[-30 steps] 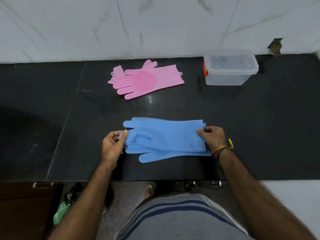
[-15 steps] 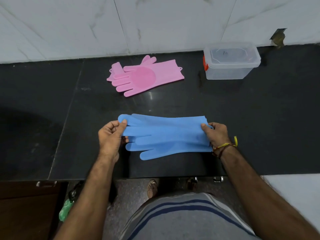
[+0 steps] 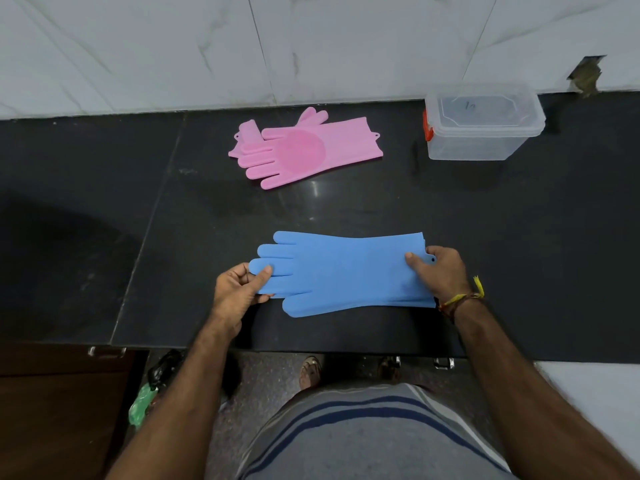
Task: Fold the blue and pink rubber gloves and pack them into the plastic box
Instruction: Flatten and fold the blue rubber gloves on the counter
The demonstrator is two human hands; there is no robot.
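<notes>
The blue rubber gloves [image 3: 343, 271] lie stacked flat on the black counter near its front edge, fingers pointing left. My left hand [image 3: 239, 289] pinches the fingertips of the blue gloves. My right hand [image 3: 441, 273] grips their cuff end at the right. The pink rubber gloves [image 3: 304, 150] lie one over the other further back, fingers to the left, untouched. The clear plastic box [image 3: 483, 121] with its lid on and an orange clasp stands at the back right, near the wall.
The black stone counter [image 3: 104, 220] ends at a white marble wall [image 3: 311, 46] behind. Below the front edge I see the floor, feet in sandals and a green object [image 3: 142, 405] at the lower left.
Both hands have spread the blue gloves flatter and straighter; the upper glove now lies evenly over the lower one. The pink gloves and the box have not moved.
</notes>
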